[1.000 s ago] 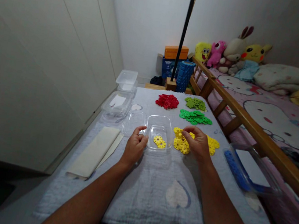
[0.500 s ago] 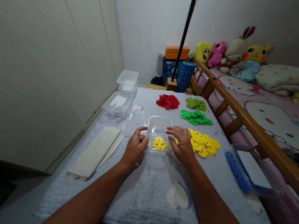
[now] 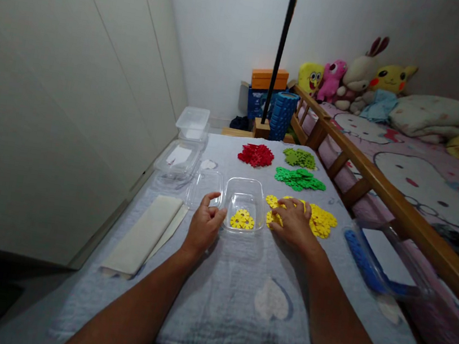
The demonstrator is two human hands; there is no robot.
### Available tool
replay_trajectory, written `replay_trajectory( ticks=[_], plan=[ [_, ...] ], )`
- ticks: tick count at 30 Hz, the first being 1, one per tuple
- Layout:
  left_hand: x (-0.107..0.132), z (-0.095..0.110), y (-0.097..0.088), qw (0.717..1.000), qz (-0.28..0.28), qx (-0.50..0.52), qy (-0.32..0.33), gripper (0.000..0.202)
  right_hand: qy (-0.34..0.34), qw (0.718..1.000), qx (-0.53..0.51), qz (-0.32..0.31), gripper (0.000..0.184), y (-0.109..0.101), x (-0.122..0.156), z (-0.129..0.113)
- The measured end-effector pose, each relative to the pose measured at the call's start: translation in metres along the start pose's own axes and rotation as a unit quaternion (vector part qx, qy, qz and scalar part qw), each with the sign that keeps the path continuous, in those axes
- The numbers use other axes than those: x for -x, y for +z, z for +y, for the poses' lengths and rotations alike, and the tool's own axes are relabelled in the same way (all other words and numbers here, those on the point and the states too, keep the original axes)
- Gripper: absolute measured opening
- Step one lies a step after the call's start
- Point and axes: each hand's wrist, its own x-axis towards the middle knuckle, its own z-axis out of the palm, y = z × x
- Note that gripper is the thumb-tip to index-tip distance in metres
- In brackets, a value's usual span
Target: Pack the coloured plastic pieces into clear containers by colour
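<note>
A clear plastic box (image 3: 246, 189) sits mid-table on a pale blue cloth (image 3: 239, 287) and holds a few yellow flower-shaped pieces (image 3: 242, 219). My left hand (image 3: 204, 222) rests against the box's left side, thumb and forefinger pinched on its wall. To the right of the box lies a pile of yellow pieces (image 3: 320, 219). My right hand (image 3: 294, 224) lies on the left part of that pile, fingers curled down onto the pieces; whether it grips any is hidden.
Red pieces (image 3: 256, 155), light green pieces (image 3: 300, 158) and green pieces (image 3: 299, 179) lie in piles farther back. Empty clear boxes (image 3: 193, 124) and a lid (image 3: 206, 187) stand at the left, folded paper (image 3: 144, 234) too. A container with blue pieces (image 3: 374, 261) is right, by the bed rail (image 3: 381, 187).
My right hand moved from the yellow pile to the box, left pieces there, and has gone back onto the pile. More yellow pieces lie in the box. The left hand stayed put.
</note>
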Motion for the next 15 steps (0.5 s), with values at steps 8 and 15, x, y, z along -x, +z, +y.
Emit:
replay_trajectory(
  ticks=[8, 15],
  plan=[
    [0.000, 0.002, 0.000, 1.000, -0.002, 0.023, 0.005, 0.052, 0.004, 0.997, -0.082, 0.010, 0.014, -0.003, -0.005, 0.005],
    [0.001, 0.001, 0.000, 1.000, -0.005, 0.030, 0.007, 0.050, 0.036, 0.938, -0.299, 0.175, 0.015, -0.019, -0.010, -0.001]
  ],
)
